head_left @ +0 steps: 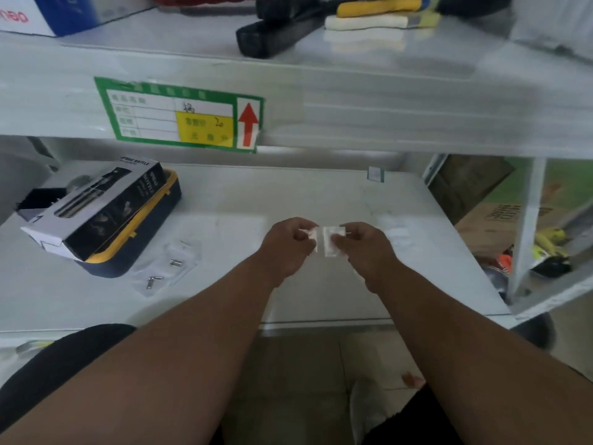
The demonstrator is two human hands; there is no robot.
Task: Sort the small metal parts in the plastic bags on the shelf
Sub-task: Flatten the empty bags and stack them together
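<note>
Both my hands are over the middle of the white lower shelf (321,194). My left hand (284,247) and my right hand (367,248) together pinch a small clear plastic bag (325,240) between them, one on each side; what is inside it is too blurred to tell. To the left on the shelf lie clear plastic bags (170,264) with small metal parts in them: one metal part (175,262) and another metal part (154,281) nearer the front edge. More clear plastic (396,234) lies just right of my right hand.
A black and grey product box (96,207) rests on a dark blue and yellow case (150,232) at the shelf's left. An upper shelf with a green label (179,115) hangs above. A white upright post (526,229) and cardboard boxes (487,220) are on the right.
</note>
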